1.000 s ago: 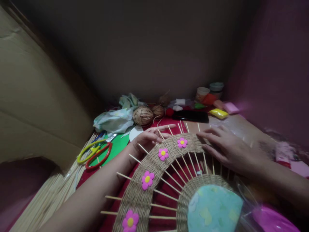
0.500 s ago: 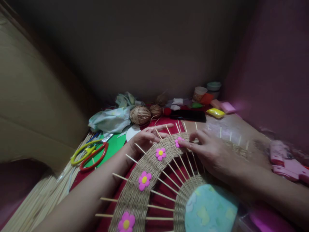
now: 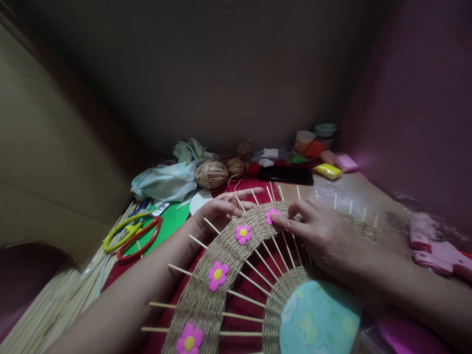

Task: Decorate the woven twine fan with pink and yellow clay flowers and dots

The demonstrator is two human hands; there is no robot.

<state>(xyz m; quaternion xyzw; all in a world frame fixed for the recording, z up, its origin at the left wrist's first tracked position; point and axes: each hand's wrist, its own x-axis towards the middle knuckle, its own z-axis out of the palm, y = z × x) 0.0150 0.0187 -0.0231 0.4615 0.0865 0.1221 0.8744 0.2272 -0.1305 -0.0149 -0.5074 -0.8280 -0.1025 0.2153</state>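
At far left, a tilted cardboard panel (image 3: 55,147); below it, a sheaf of thin pale sticks (image 3: 55,305) slanting toward the lower corner. Just right of the sheaf, scissors (image 3: 158,231) with yellow and red handles, overlapping a green sheet (image 3: 173,216). Behind the sheet, a crumpled pale blue-green cloth (image 3: 165,182), then a white disc (image 3: 200,201) and two balls of twine, the larger ball (image 3: 213,174) on the left, the smaller ball (image 3: 236,168) beside it.

Next, the left hand (image 3: 221,209), at the far edge of the woven fan frame (image 3: 228,255), forefinger stretched out to the right behind the stick ends, other fingers partly hidden; cannot tell whether closed on the rim or only lying against it. Across the lower centre, the frame itself: an arched twine band on radiating sticks, with pink flowers (image 3: 218,276) spaced along it, and a blue-green patch (image 3: 319,314) at the hub.

Farther right, a black phone (image 3: 285,175) behind the arch. In front of it, the right hand (image 3: 320,231), forefinger laid on the topmost visible flower (image 3: 269,213), remaining fingers bent; cannot tell whether pinching anything. Beyond, a yellow packet (image 3: 327,171); at far right, a pink glue gun (image 3: 438,255).
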